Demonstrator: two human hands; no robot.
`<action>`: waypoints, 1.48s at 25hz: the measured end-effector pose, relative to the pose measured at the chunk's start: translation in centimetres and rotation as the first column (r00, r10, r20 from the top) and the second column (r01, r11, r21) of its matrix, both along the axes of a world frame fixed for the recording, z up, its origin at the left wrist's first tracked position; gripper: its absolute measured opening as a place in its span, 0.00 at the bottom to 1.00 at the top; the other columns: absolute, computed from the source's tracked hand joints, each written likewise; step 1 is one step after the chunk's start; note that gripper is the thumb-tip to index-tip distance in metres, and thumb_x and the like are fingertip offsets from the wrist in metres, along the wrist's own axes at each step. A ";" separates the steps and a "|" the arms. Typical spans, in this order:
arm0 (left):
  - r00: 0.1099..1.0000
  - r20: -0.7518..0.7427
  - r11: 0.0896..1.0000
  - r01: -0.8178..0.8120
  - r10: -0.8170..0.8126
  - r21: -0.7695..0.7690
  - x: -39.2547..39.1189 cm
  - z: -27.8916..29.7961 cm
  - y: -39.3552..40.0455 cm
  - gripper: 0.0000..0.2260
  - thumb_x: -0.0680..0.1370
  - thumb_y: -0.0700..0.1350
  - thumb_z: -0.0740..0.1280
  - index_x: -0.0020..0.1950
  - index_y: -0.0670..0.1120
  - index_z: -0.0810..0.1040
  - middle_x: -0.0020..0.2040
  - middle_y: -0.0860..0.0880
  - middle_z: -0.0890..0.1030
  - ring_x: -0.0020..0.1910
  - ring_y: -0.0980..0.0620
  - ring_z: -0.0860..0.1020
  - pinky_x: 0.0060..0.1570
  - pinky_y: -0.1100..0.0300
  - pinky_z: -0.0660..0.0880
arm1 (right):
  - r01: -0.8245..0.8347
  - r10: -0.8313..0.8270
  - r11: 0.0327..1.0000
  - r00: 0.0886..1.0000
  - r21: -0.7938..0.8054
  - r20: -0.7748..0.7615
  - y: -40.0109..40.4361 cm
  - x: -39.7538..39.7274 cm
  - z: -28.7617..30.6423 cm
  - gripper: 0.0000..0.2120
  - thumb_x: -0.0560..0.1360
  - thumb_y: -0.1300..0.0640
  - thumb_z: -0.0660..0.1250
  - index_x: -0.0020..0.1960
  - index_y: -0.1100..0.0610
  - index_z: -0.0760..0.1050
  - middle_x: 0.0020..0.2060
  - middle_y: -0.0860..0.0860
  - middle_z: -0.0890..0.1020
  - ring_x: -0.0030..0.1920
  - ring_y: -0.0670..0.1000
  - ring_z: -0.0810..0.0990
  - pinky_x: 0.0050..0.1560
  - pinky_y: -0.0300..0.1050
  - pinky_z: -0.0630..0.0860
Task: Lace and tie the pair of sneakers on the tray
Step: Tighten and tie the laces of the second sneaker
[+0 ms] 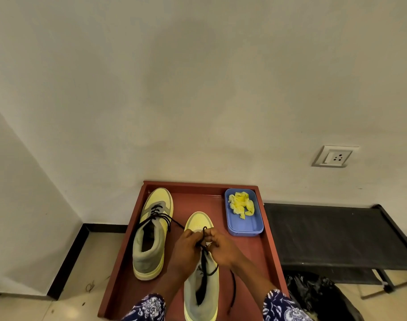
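Two yellow and grey sneakers stand on a red-brown tray (271,251). The left sneaker (151,235) has black laces threaded through its eyelets, with loose ends trailing to both sides. Over the right sneaker (201,295) my hands meet above the tongue. My left hand (186,251) and my right hand (221,247) both pinch the black lace (205,267), a small loop of which sticks up between my fingertips. One loose end hangs down the shoe's right side onto the tray. My hands hide the right sneaker's eyelets.
A blue plastic box (244,225) with a crumpled yellow cloth (240,203) sits at the tray's back right. A black bench (337,235) stands to the right, a black bag (318,295) under it. The wall with a socket (334,156) is close behind the tray.
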State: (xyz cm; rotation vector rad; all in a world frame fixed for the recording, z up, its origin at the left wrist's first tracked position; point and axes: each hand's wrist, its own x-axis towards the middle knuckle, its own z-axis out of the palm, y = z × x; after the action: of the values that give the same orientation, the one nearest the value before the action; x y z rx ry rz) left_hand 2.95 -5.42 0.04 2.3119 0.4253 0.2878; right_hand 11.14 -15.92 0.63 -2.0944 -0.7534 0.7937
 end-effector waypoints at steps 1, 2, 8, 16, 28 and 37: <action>1.000 0.021 1.000 -0.006 0.006 -0.005 0.1 -0.2 -0.1 0.14 0.71 0.29 0.62 0.52 0.40 0.79 0.37 0.60 0.65 0.38 0.56 0.69 0.37 0.74 0.65 | -0.029 0.029 1.000 1.000 -0.010 0.012 0.1 0.1 0.0 0.16 0.75 0.69 0.57 0.61 0.59 0.70 0.50 0.53 0.80 0.53 0.52 0.79 0.55 0.44 0.74; 0.999 0.040 1.000 -0.016 0.017 -0.007 0.1 -0.4 -0.2 0.14 0.71 0.29 0.62 0.52 0.41 0.79 0.37 0.60 0.65 0.38 0.56 0.69 0.37 0.73 0.65 | -0.051 0.052 0.998 0.998 -0.019 0.031 0.2 0.2 0.0 0.15 0.75 0.68 0.57 0.60 0.59 0.70 0.49 0.53 0.80 0.51 0.51 0.79 0.54 0.43 0.74; 0.993 0.043 0.987 -0.099 0.105 -0.124 -0.1 -1.3 0.3 0.03 0.68 0.35 0.63 0.36 0.41 0.75 0.30 0.56 0.73 0.32 0.58 0.72 0.37 0.59 0.71 | -0.062 0.079 0.993 0.980 -0.100 0.181 0.0 1.0 1.1 0.09 0.72 0.65 0.61 0.51 0.58 0.73 0.40 0.53 0.80 0.45 0.55 0.79 0.46 0.47 0.76; 0.990 -0.040 0.982 -0.142 0.138 -0.124 0.1 -1.3 -0.3 0.19 0.72 0.32 0.64 0.31 0.53 0.63 0.28 0.56 0.69 0.29 0.57 0.69 0.31 0.70 0.63 | -0.020 0.019 0.999 1.000 -0.029 -0.007 -0.1 0.0 1.5 0.11 0.76 0.63 0.58 0.40 0.49 0.63 0.37 0.50 0.72 0.36 0.45 0.68 0.41 0.44 0.68; 0.982 -0.090 0.958 -0.182 0.166 -0.222 -0.2 -1.4 -0.1 0.17 0.73 0.37 0.67 0.32 0.49 0.61 0.31 0.53 0.70 0.29 0.60 0.68 0.33 0.68 0.64 | 0.292 -0.007 0.907 0.732 -0.303 0.682 -1.9 0.4 2.7 0.12 0.75 0.57 0.56 0.57 0.59 0.70 0.54 0.56 0.76 0.52 0.59 0.76 0.48 0.50 0.73; 0.961 -0.153 0.927 -0.265 0.230 -0.267 -0.5 -0.5 -0.1 0.16 0.74 0.38 0.67 0.31 0.49 0.63 0.31 0.55 0.70 0.32 0.58 0.69 0.32 0.71 0.65 | 0.681 -0.708 0.698 0.702 0.222 0.074 -2.3 1.7 4.2 0.07 0.79 0.61 0.56 0.51 0.62 0.72 0.40 0.61 0.80 0.38 0.56 0.76 0.36 0.54 0.75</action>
State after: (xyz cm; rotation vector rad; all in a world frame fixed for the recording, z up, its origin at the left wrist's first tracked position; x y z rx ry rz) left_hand 2.41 -5.55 -0.50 1.9974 0.7721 0.1955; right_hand 12.88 -18.20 4.79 -2.0526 -0.0424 0.1258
